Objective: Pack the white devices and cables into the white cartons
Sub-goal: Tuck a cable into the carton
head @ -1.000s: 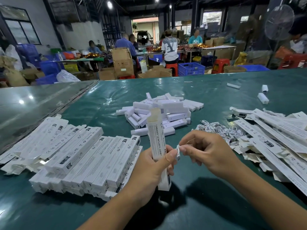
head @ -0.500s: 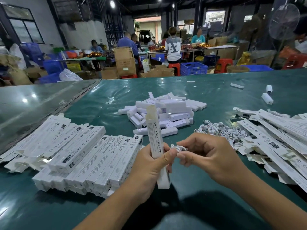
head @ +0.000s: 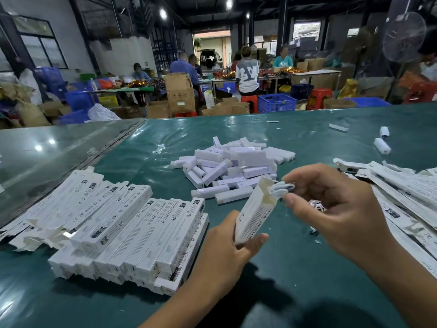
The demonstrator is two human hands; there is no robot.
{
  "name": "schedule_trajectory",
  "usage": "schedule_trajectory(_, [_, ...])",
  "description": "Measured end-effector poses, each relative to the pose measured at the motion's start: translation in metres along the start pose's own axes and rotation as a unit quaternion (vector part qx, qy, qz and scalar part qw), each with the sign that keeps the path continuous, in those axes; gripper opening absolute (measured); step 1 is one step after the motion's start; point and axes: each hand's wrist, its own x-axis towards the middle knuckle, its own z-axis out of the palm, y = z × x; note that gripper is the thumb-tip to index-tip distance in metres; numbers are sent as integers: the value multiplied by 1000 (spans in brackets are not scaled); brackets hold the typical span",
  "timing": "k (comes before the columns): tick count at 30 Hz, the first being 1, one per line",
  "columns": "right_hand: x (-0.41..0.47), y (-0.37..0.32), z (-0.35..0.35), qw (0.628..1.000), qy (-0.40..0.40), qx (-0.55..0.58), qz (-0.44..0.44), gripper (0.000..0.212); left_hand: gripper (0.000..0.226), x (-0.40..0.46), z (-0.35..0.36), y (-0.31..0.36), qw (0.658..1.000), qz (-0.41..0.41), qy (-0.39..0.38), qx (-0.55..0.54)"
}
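Note:
My left hand point(head: 227, 254) grips the lower end of a long white carton point(head: 254, 213), which tilts to the right with its top flap open. My right hand point(head: 335, 207) pinches a coiled white cable point(head: 281, 188) right at the carton's open mouth. A pile of white bar-shaped devices point(head: 234, 166) lies on the green table behind the hands. More coiled cables point(head: 316, 205) lie mostly hidden behind my right hand.
Rows of filled white cartons point(head: 123, 230) lie stacked at the left. Flat unfolded cartons point(head: 406, 185) spread along the right. A few loose white devices point(head: 382, 146) lie at the far right. People work at tables beyond the green table point(head: 283, 280).
The carton has tipped from upright to leaning right. My right hand has lifted the coiled cable up to the carton's open top.

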Motion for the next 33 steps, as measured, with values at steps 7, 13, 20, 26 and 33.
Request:
schedule_trajectory(7, [2,-1,-4,983,-6,-169,-70,20,45,0,1,1,1000,-7,-2,3])
schedule_trajectory(13, [2,-1,-1,975,-42,-202,-78,23,40,-1,3,0,999,33,-1,31])
schedule_trajectory(20, [0,-2,2,981,-31,-187,-49,21,39,-1,3,-1,999,44,0,19])
schedule_trajectory(26, [-2,-1,5,975,-69,-203,-58,11,33,-1,3,1,999,35,4,-17])
schedule_trajectory(33, [-4,-3,8,977,-107,-180,-23,30,41,0,1,0,999,42,6,-33])
